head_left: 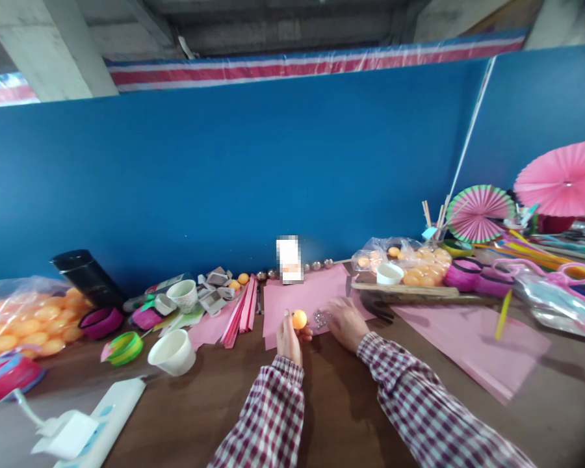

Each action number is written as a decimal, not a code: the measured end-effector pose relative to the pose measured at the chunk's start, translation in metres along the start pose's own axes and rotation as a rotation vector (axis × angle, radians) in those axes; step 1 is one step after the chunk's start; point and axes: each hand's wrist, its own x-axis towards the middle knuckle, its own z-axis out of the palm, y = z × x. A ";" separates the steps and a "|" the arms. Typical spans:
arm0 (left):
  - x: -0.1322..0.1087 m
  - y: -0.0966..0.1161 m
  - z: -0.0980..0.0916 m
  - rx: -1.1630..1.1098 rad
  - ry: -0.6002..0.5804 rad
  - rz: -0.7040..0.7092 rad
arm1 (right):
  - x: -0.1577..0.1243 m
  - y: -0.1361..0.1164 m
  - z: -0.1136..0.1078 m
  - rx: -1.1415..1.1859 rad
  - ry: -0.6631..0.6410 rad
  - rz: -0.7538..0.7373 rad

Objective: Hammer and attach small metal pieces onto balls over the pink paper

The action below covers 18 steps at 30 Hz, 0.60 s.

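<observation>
An orange ball (pixel 299 319) is held between the thumb and fingers of my left hand (pixel 289 339), over the near edge of the pink paper (pixel 305 296). Just to the right, my right hand (pixel 346 323) reaches palm down onto the paper, its fingertips at a small pile of shiny metal pieces (pixel 321 318). Whether those fingers pinch a piece is too blurred to tell.
Left of the hands stand white cups (pixel 172 352), folded pink strips (pixel 241 312), a power strip (pixel 119 406) and a bag of orange balls (pixel 29 322). To the right lie wooden sticks (pixel 404 289), another pink sheet (pixel 472 341) and pink scissors (pixel 572 274).
</observation>
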 end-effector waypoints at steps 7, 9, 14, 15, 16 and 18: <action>0.001 0.000 0.000 -0.020 0.003 -0.018 | -0.001 0.018 0.002 -0.016 0.075 0.202; 0.000 0.001 0.001 -0.022 -0.002 -0.019 | -0.001 0.019 0.001 -0.004 0.066 0.207; -0.002 0.001 0.001 0.001 -0.010 0.003 | -0.002 0.018 0.002 0.010 0.023 0.216; -0.002 0.001 0.001 0.007 -0.007 0.004 | -0.002 0.018 0.002 0.015 0.017 0.224; -0.002 0.001 0.001 0.011 -0.003 0.001 | -0.002 0.019 0.003 0.022 0.016 0.229; -0.002 0.001 0.001 0.014 0.003 -0.004 | -0.003 0.019 0.003 0.035 0.018 0.231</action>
